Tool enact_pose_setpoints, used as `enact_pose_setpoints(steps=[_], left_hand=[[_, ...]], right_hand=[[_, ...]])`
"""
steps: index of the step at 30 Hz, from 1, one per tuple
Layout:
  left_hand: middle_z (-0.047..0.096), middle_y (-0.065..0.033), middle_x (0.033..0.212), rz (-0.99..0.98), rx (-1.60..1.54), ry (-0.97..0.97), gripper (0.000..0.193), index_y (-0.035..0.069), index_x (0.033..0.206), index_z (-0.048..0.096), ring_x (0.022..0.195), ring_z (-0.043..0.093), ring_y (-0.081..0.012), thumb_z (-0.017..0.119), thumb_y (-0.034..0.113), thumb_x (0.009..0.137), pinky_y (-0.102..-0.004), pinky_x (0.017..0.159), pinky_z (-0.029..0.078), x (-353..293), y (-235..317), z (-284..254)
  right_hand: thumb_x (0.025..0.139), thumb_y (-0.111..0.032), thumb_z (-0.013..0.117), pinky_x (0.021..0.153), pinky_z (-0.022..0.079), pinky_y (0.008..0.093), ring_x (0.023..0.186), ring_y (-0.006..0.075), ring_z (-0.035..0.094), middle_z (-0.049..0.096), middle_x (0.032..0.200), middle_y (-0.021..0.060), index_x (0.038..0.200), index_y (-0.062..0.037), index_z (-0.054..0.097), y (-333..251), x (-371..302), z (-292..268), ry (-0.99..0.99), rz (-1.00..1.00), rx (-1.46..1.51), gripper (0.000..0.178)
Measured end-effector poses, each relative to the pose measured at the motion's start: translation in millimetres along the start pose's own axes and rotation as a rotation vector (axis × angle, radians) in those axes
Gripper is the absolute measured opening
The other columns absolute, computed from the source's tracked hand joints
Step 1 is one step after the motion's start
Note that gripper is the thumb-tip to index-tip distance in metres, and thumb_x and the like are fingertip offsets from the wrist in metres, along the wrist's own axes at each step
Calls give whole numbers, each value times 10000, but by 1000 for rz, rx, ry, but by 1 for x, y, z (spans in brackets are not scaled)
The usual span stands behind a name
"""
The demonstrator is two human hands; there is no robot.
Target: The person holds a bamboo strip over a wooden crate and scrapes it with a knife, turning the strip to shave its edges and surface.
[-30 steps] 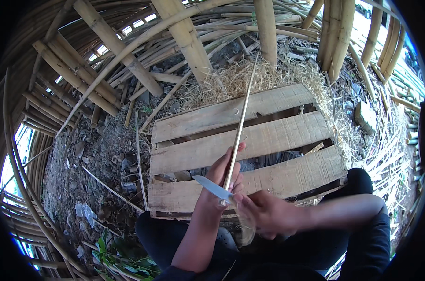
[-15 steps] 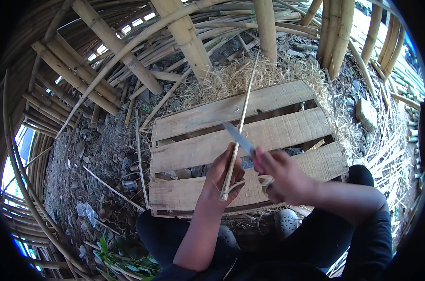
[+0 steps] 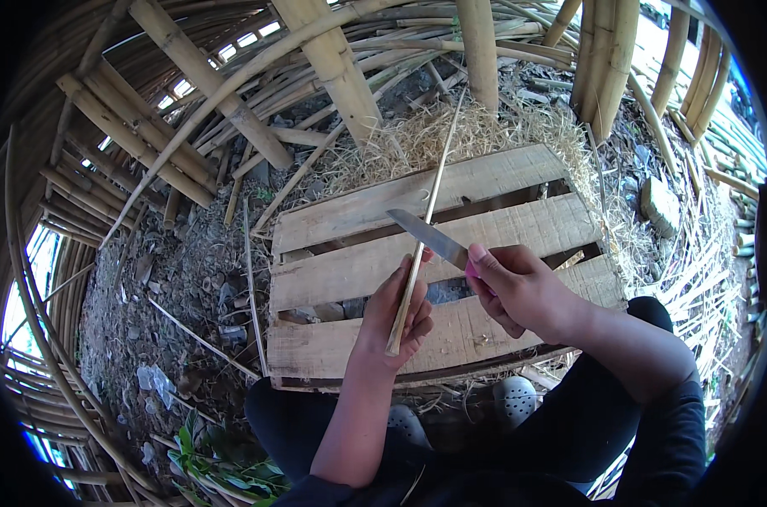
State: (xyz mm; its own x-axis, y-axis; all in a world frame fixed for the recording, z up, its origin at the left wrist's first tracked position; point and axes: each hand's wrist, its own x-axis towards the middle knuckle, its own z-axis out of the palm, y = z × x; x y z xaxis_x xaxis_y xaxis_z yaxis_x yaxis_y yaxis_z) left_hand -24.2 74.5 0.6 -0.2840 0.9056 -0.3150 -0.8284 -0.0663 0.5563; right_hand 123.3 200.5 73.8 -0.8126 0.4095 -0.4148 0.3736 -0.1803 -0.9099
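Above the crate [image 3: 349, 275], the left hand [image 3: 392, 317] is holding the stick [image 3: 439, 173] close to its near end, fingers curled snugly around it; the stick is slanting over the crate's slats, its thin far end pointing out past the crate's far edge; and over the crate's right half, the right hand [image 3: 527, 291] is gripping the knife [image 3: 438, 243], fingers folded tight on the pink handle, thumb lying along the top; the blade is crossing the stick above the crate's middle, just beyond the left hand, though whether its edge is touching, I cannot tell; straw [image 3: 383, 160] is heaping up beyond the crate, a post [image 3: 480, 55] standing behind; a block [image 3: 660, 208] is sitting right of the crate; a strip [image 3: 204, 340] is lying to its left; two shoes [image 3: 516, 401] are showing at its near side, leaves [image 3: 223, 469] spreading nearer and leftward.
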Motion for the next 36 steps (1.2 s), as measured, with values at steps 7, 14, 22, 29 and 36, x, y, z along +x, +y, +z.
enact_pose_setpoints(steps=[7, 14, 22, 29, 36], left_hand=[[396, 11, 468, -94, -87, -128, 395, 58, 1260, 481, 315, 300, -70, 304, 341, 1049, -206, 333, 232, -10, 2, 6], [410, 4, 473, -134, -122, -91, 343, 100, 1014, 508, 324, 347, -90, 311, 380, 1041, -211, 338, 264, -29, -11, 25], [379, 22, 484, -312, 191, 191, 388, 132, 944, 446, 353, 371, -98, 301, 485, 1014, -229, 335, 304, -58, -18, 37], [339, 30, 439, -290, 43, 107, 391, 132, 982, 459, 287, 323, -92, 267, 471, 1023, -223, 304, 271, -86, -17, -2], [353, 0, 405, -381, -3, 119, 404, 138, 857, 460, 273, 322, -96, 290, 466, 1020, -225, 270, 308, -89, -17, -4]], right_hand=[[996, -448, 440, 434, 395, 258, 481, 62, 440, 431, 577, -25, 847, -22, 573, 11, 22, -19, 166, -171, -137, 471], [989, -304, 500, 487, 413, 306, 536, 88, 478, 514, 624, 39, 852, 16, 595, 18, 31, -26, 222, -169, -264, 360], [935, -124, 571, 522, 405, 321, 555, 183, 535, 540, 622, 99, 866, 28, 575, 31, 37, -31, 281, -701, -566, 167], [927, -117, 569, 468, 462, 351, 458, 252, 580, 566, 561, 141, 819, 32, 555, 29, 24, -8, 36, -691, -639, 186], [919, -252, 562, 350, 410, 387, 378, 301, 534, 514, 468, 130, 620, -43, 557, 49, 5, 40, 13, -794, -1064, 365]])
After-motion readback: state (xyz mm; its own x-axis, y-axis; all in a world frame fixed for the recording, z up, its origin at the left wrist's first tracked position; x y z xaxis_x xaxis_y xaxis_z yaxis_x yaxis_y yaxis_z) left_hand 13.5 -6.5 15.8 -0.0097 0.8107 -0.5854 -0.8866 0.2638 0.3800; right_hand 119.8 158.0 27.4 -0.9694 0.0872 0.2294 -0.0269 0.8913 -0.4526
